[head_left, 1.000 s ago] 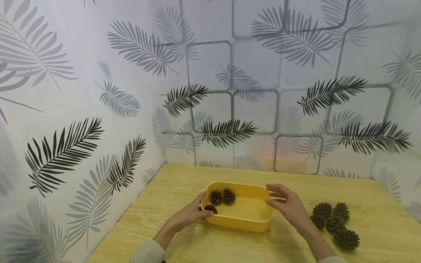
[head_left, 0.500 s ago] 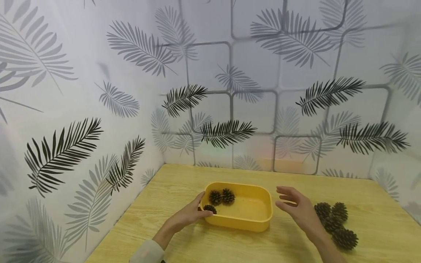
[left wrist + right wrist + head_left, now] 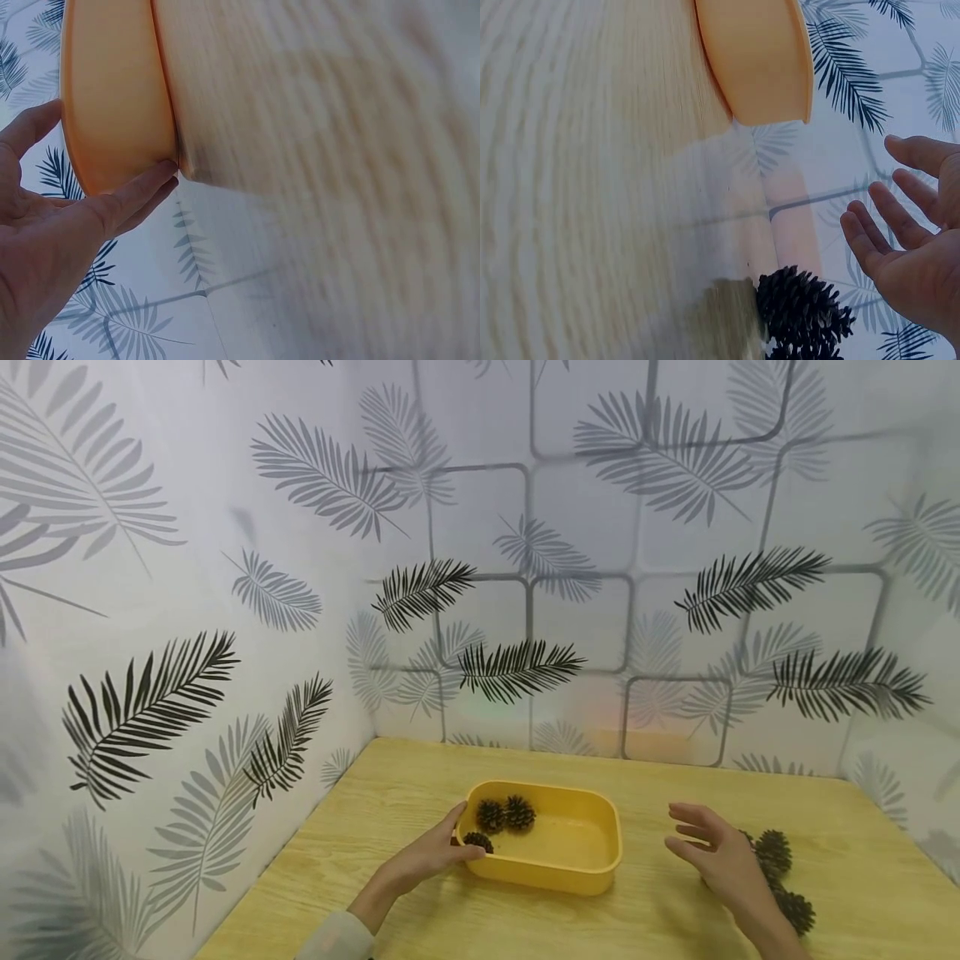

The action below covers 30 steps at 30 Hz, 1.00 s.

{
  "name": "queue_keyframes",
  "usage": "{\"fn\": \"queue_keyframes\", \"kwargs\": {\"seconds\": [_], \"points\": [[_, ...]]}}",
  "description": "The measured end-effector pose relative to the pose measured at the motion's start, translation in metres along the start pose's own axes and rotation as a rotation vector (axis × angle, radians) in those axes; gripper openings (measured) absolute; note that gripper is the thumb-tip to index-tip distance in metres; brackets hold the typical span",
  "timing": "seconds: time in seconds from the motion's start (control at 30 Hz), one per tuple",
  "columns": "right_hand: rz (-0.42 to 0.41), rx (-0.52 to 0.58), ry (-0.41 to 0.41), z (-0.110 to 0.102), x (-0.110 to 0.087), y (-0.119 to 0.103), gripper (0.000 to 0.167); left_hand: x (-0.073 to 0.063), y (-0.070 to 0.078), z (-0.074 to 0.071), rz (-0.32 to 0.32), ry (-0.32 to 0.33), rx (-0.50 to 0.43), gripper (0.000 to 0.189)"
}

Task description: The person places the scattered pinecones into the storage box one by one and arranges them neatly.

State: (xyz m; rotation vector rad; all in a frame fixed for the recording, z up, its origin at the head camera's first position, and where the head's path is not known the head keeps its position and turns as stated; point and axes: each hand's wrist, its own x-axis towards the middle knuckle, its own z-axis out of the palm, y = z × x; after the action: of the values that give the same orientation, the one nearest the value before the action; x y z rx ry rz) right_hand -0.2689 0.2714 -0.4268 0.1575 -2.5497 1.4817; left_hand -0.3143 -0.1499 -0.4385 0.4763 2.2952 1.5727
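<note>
A yellow oblong plastic box (image 3: 536,872) stands on the table with three brown pine cones (image 3: 519,812) inside at its left end. My left hand (image 3: 427,857) grips that end, the thumb on the near rim; in the left wrist view its fingers (image 3: 146,191) reach down the box wall. Off to the right, my right hand (image 3: 720,856) is held in the air with relaxed, spread fingers and nothing in them. It partly hides a group of loose pine cones (image 3: 797,910). In the right wrist view a pine cone (image 3: 802,304) shows below that hand.
The yellow wood-grain table (image 3: 390,777) meets pale walls (image 3: 480,618) printed with dark and grey leaves at its back and left. Table surface lies between the box and the loose cones.
My right hand has let the box's right end go and moved right, to over the loose pine cones. The left hand and the box have stayed put.
</note>
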Motion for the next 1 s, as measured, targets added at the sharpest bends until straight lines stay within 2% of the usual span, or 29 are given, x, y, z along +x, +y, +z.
{"fn": "queue_keyframes", "kwargs": {"seconds": [0.13,0.23,0.43,0.67,1.0], "points": [[0.042,-0.005,-0.005,-0.005,-0.003,0.006,0.07,0.001,-0.001,0.0,-0.001,-0.001,0.001,0.096],[0.044,-0.003,-0.006,-0.008,-0.004,0.011,0.071,0.001,-0.002,-0.001,-0.003,0.0,-0.001,0.096],[0.019,-0.03,0.002,-0.015,-0.006,0.018,0.067,0.0,-0.001,-0.001,-0.011,-0.006,-0.007,0.096],[0.069,-0.035,-0.005,-0.022,-0.006,0.022,0.063,-0.002,0.0,0.0,-0.011,-0.012,-0.013,0.095],[0.016,-0.105,0.047,-0.028,-0.009,0.025,0.059,0.001,-0.001,-0.001,0.003,-0.013,-0.013,0.096]]}}
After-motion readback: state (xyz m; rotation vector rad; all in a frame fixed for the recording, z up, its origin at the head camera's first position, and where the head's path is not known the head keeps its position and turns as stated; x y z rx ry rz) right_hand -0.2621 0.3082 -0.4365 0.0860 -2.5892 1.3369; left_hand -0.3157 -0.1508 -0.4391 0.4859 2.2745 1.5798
